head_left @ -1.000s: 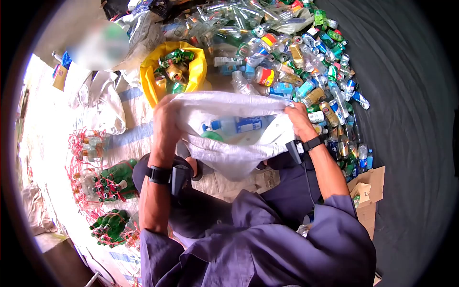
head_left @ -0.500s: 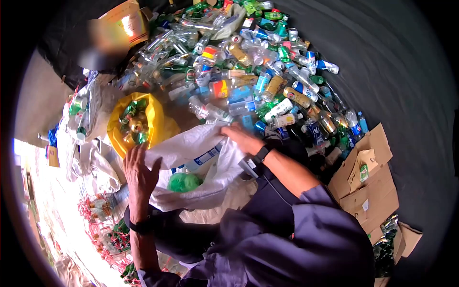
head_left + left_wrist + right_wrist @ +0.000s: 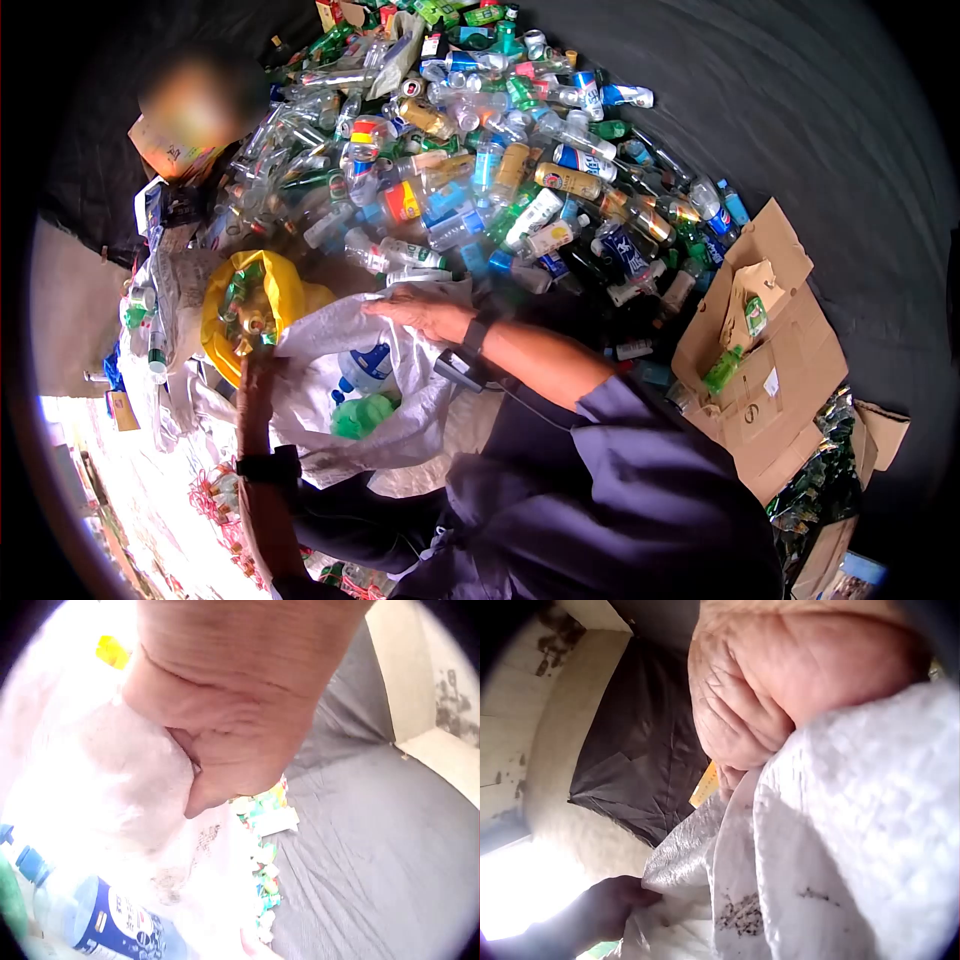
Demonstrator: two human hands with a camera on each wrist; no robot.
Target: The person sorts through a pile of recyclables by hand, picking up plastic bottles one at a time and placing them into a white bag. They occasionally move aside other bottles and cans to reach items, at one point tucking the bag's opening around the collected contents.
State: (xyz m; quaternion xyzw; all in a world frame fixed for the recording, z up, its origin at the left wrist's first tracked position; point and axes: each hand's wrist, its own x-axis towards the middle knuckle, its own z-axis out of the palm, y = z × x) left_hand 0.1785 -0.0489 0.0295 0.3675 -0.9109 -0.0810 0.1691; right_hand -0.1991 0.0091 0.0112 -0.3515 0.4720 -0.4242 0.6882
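Observation:
A white woven sack (image 3: 305,405) hangs open-mouthed in front of the person's legs. At its left rim the left hand (image 3: 258,385) grips the fabric; in the left wrist view, thumb and fingers close round a fold of it. The right hand (image 3: 425,312) holds the far right rim, and the right wrist view shows its fingers (image 3: 731,776) curled at the edge. Inside the sack lie a clear plastic bottle (image 3: 368,368) with a blue label and blue cap, and a green plastic piece (image 3: 362,414).
A yellow bag (image 3: 288,288) with cans stands just beyond the left hand. A wide heap of bottles and cans (image 3: 450,190) spreads ahead. To the right is an opened cardboard box (image 3: 765,395) on a dark sheet (image 3: 800,130). White bags (image 3: 180,350) are at left.
The head view has turned right. The sack and both hands have shifted left towards the yellow bag. The left hand, fingers straight at the rim half a second ago, now grips it.

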